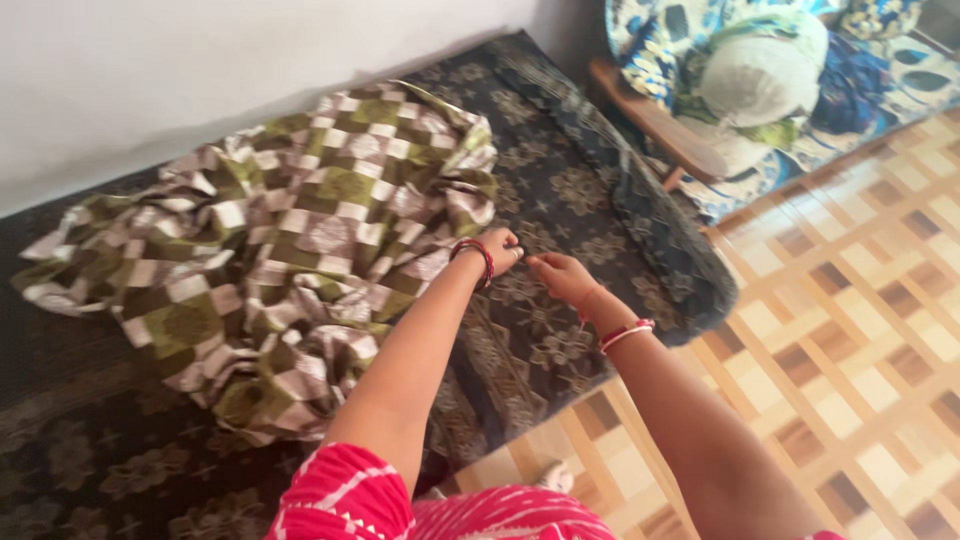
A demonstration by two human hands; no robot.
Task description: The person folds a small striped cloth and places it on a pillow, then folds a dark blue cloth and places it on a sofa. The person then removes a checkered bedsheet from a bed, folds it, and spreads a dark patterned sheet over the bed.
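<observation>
Head view: a crumpled green, brown and white checked blanket (290,240) lies heaped on a bed (580,190) covered in dark floral cloth, against a pale wall (200,70). The left hand (497,250) rests at the blanket's right edge with fingers (512,252) curled closed, seemingly pinching the cloth, while the right hand (560,275) sits just beside it over the dark cover, fingers bent and closed, though on what cannot be told. Beyond the bed's far end a blue patterned cushion (760,70) rests on a wooden seat (650,120), beside a chequered floor (860,330).
</observation>
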